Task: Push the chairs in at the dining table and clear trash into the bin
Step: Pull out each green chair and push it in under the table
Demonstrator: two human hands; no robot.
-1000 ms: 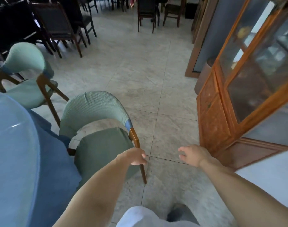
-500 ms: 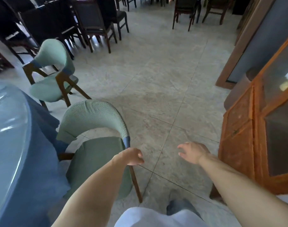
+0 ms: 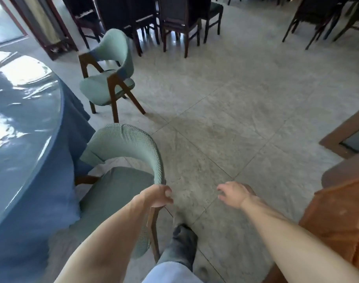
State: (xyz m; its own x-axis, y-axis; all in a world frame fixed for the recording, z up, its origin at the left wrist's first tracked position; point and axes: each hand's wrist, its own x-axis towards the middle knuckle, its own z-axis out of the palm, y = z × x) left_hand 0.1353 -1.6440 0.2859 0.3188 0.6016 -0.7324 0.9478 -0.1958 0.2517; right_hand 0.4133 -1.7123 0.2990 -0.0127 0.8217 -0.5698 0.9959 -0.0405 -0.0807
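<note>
Head view: left hand grips the right end of the near green chair, fingers curled round the backrest tip where the fabric cover meets the wooden post. Right hand hangs free off to the right of that grip, fingers loosely spread, holding nothing, above bare floor tiles. The gripped chair sits left and forward of the grip, its seat nosed up to the hanging blue tablecloth of the round dining table; whether the seat is touching the cloth, cannot tell. Table top is glossy with window glare; the part in view shows nothing on it I can make out. Second green chair stands further ahead of the grip, angled away from the table and clearly apart from it. Dark wooden chairs are bunched at the far end of the room, well beyond the grip. Orange-brown wooden cabinet is to the right of the free hand; contents not visible from this angle. A dark shoe is on the floor just below and right of the grip. No bin or trash can be made out in this frame.
</note>
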